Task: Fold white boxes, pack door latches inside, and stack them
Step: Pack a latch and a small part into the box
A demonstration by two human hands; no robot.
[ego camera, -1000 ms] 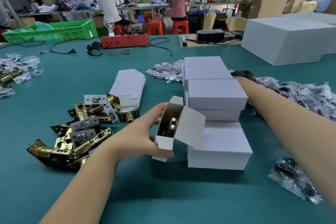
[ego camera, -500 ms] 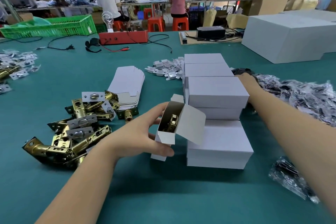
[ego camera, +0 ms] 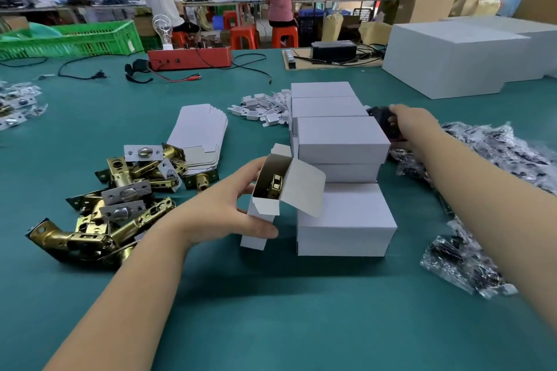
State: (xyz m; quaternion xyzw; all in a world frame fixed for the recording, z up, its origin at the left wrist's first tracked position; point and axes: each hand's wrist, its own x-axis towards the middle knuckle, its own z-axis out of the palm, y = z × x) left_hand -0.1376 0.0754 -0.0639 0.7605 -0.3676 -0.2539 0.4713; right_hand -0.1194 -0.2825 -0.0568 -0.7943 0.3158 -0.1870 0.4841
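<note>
The left hand (ego camera: 229,214) grips the open white box (ego camera: 271,205) by its sides, thumb low on the front face, holding it tilted just in front of the stack of closed boxes (ego camera: 340,141), and there is the brass latch (ego camera: 275,187) sitting inside, lid flap (ego camera: 304,190) standing open against the nearest stacked box. Over on the far side, the right hand (ego camera: 413,125) curls around a dark little packet (ego camera: 384,117) lifted off the heap of bagged parts (ego camera: 494,153), fingers wrapped on it. By my read, that packet goes in with the latch before the flap closes. Here is the danger: the box leans on one lower corner, held by one hand only, so a heavy latch could slide and tip it or spill out if the grip eases. The open flap touches the stack, and a careless push could nudge those closed boxes out of line. A packet stuffed in crooked may keep the flap from tucking shut. More loose latches (ego camera: 120,199) and flat box blanks (ego camera: 199,135) wait on the green table (ego camera: 271,310) to the left.
</note>
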